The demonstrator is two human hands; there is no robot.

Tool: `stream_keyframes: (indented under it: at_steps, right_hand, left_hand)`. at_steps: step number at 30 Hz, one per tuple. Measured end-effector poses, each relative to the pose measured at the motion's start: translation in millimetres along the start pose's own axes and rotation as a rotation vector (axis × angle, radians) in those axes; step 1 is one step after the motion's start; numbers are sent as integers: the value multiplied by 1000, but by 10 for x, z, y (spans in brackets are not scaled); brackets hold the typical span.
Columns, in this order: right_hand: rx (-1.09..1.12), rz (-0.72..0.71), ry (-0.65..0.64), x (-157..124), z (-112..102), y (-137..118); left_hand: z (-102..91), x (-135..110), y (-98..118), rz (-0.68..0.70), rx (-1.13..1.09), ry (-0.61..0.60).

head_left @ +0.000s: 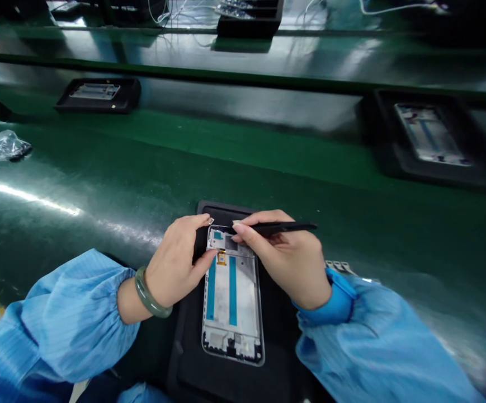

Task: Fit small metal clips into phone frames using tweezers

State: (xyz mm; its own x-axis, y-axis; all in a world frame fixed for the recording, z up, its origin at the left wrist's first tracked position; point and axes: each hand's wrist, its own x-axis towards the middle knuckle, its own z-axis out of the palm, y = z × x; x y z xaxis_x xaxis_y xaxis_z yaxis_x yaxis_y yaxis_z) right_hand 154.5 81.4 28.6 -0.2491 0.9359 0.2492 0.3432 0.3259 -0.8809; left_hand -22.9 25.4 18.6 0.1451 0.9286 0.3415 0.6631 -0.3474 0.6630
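A silver phone frame (245, 291) with blue strips lies on a black tray (192, 364) in front of me. My left hand (175, 254) is at its upper left corner, gripping the edge, thumb over the frame beside a small gold flex part (221, 258). At the left index fingertip is a tiny pale piece (211, 221); whether it is pinched or stuck there I cannot tell. My right hand (287, 254) is closed on slim black tweezers (288, 226) above the frame's top right. Their working tip is hidden by the fingers.
Farther back, black trays with phone frames stand at left (131, 98) and right (394, 157). A clear plastic bag (5, 144) lies far left. Small metal pieces (339, 266) sit beyond my right wrist. A raised ledge (243, 59) crosses behind, holding a black bin (249, 27) and white cables.
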Motion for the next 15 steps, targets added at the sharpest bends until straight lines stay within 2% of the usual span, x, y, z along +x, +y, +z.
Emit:
stream_keyframes:
  at_steps: [5,15]
  right_hand:
    - [-94,-67,-1,-26,-1,9]
    - [-188,-181,8,-63,7,1]
  left_hand:
    - [-19,12,23,-13,12,-57]
    - [-18,18,28,-3,23,-56]
